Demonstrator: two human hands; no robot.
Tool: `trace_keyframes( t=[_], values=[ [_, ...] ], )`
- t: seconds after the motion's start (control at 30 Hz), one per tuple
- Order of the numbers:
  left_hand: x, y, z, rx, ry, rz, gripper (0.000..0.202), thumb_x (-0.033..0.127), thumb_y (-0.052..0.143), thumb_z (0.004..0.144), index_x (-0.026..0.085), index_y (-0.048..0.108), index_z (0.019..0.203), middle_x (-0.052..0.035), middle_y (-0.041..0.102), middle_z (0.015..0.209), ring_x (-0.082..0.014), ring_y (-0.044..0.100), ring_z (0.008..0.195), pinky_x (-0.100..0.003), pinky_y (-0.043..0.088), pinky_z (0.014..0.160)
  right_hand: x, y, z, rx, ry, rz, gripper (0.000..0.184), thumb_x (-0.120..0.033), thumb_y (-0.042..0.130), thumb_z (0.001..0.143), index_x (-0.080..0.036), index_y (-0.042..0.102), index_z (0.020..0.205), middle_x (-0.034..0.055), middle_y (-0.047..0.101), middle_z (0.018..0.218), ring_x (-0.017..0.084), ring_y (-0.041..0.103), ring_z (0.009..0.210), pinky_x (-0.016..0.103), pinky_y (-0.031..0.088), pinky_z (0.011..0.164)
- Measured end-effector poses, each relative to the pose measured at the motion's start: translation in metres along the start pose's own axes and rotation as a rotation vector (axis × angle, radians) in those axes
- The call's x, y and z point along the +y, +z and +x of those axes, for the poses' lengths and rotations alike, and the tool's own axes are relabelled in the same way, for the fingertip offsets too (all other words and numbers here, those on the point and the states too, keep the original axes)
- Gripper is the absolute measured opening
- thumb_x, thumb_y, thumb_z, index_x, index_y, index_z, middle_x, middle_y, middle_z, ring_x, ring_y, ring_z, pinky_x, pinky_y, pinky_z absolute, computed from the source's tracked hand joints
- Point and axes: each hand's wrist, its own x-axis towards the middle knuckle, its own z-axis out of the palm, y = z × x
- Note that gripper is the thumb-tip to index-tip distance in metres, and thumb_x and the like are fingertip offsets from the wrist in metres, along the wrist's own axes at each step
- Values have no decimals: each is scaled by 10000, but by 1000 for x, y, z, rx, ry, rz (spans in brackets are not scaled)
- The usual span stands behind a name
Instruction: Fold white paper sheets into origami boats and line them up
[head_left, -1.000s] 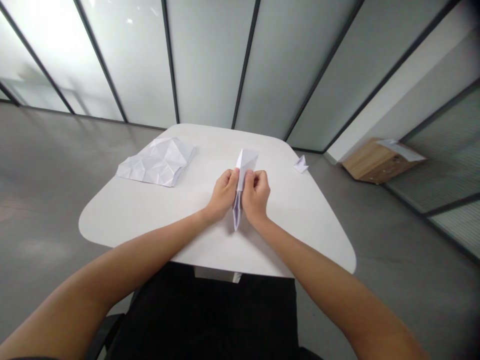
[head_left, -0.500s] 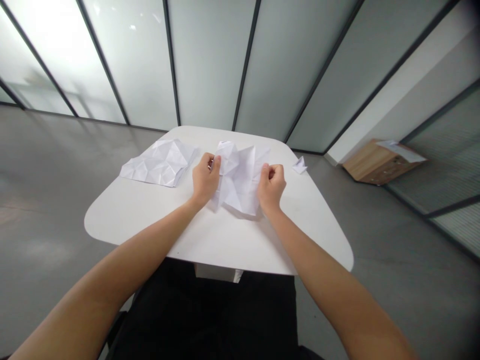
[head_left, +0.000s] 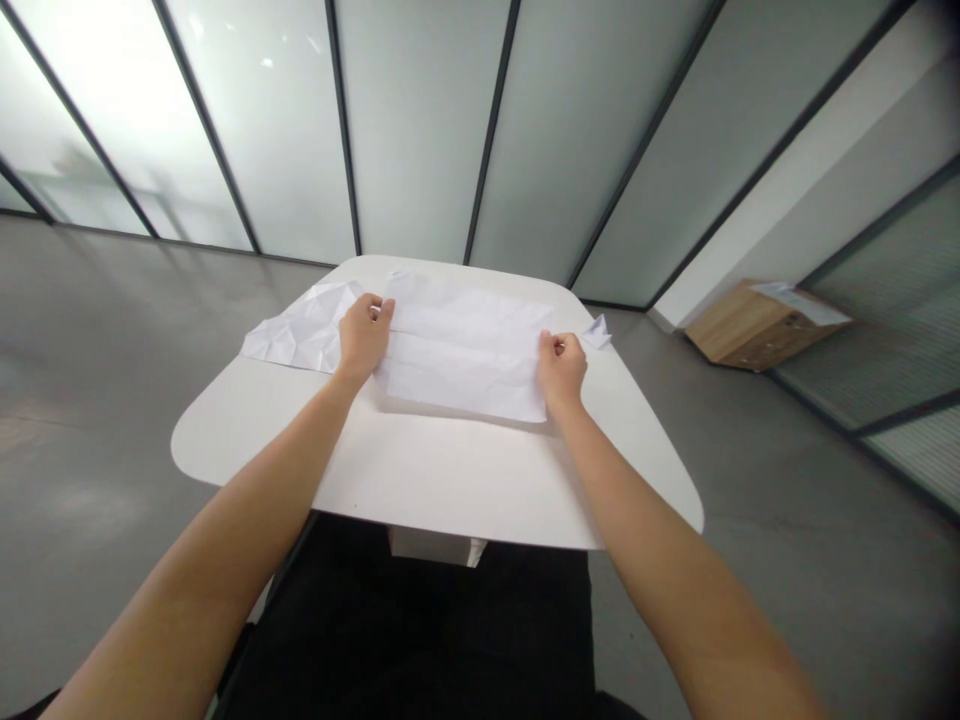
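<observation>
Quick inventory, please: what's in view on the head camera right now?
creased sheet: 1, white, flat on the table, held at both sides
crumpled sheet: 1, white, on the table, left of the creased sheet
folded paper piece: 1, white, at the table's far right edge
table: 1, white, in front of the person
box: 1, tan, on the floor, far right
label: 1, white, on the box
glass wall: 1, frosted, beyond the table
floor: 1, grey, under everything
trousers: 1 pair, black, on the person
left hand: 1, bare, at the sheet's left edge
right hand: 1, bare, at the sheet's right edge
</observation>
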Motion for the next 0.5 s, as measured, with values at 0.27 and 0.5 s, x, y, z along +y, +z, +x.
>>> trace_keyframes(
  t=[0.27, 0.5],
  values=[
    [-18, 1, -2, -224, 2, 91, 388, 239, 628, 962, 250, 557, 1343, 15, 699, 747, -239, 669, 789, -328, 479, 835, 25, 5, 10, -157, 67, -164, 250, -489, 581, 968, -251, 572, 892, 48, 698, 819, 260, 647, 837, 369, 469, 859],
    [-23, 11, -6, -493, 130, 170, 301, 136, 575, 919, 270, 796, 1072, -46, 821, 1059, -270, 737, 1062, -366, 518, 1048, 44, -6, 24, -152, 122, -217, 209, -284, 619, 862, -233, 642, 1063, 70, 752, 934, 266, 686, 880, 377, 513, 889]
  ],
)
